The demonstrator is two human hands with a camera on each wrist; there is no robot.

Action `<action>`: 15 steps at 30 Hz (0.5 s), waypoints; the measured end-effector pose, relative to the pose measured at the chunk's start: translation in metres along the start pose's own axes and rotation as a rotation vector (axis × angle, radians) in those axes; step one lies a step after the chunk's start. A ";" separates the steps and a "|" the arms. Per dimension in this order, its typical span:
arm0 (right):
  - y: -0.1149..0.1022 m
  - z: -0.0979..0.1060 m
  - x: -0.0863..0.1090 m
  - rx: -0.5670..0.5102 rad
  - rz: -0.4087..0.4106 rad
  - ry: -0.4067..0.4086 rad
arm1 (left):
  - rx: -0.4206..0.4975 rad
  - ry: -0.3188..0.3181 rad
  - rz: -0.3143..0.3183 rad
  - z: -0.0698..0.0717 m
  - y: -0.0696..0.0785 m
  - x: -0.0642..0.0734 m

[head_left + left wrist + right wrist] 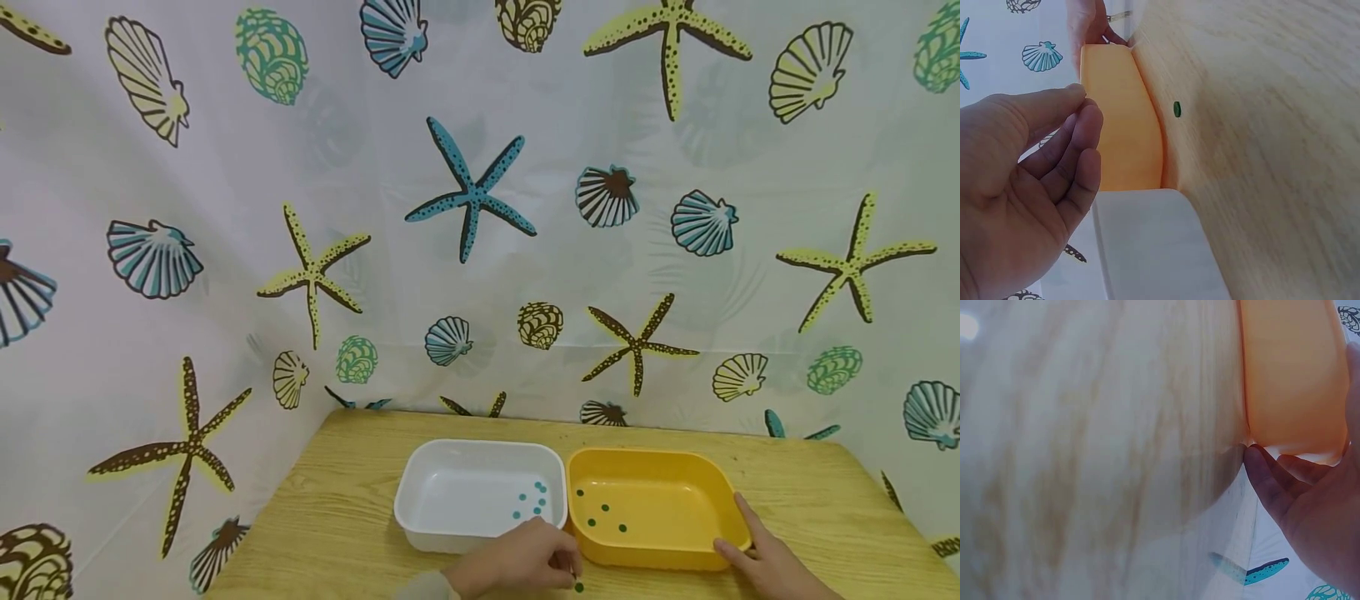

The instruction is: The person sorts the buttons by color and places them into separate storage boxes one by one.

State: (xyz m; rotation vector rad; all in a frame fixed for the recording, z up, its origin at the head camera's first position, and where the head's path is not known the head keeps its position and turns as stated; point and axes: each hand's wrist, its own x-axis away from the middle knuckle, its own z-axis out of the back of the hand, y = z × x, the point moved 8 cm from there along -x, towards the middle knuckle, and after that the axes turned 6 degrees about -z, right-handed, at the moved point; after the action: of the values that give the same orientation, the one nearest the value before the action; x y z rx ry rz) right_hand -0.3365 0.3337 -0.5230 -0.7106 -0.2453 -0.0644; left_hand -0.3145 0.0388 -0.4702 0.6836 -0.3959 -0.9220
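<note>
A white tray point(442, 540) and a yellow tray point(652, 557) stand side by side on the table. Light teal discs point(522, 497) lie in the white one, and dark green discs point(605, 507) in the yellow one. In front of the trays is my left hand point(517, 557), thumb and index fingertips together; whether something small is between them is hidden. Close by, a green disc point(1177, 109) lies on the wood, apart from those fingers. My right hand point(768, 560) rests against the yellow tray's right front corner, fingers fairly straight, a fingertip touching its side near the bottom point(1257, 456).
The wooden table point(322, 500) reaches back to a white curtain point(375, 292) printed with shells and starfish. That curtain also rises at the left and right sides.
</note>
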 end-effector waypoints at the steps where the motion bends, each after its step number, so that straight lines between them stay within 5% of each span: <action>1: 0.000 0.000 0.000 0.001 -0.002 0.000 | -0.022 0.001 -0.008 0.001 0.002 -0.001; 15: 0.001 0.000 -0.001 -0.006 -0.007 -0.002 | -0.170 0.012 -0.062 0.026 0.021 -0.012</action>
State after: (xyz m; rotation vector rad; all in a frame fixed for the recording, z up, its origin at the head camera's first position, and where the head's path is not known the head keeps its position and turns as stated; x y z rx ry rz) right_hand -0.3377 0.3346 -0.5241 -0.7159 -0.2500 -0.0711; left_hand -0.3238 0.0483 -0.4371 0.5482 -0.2829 -0.9978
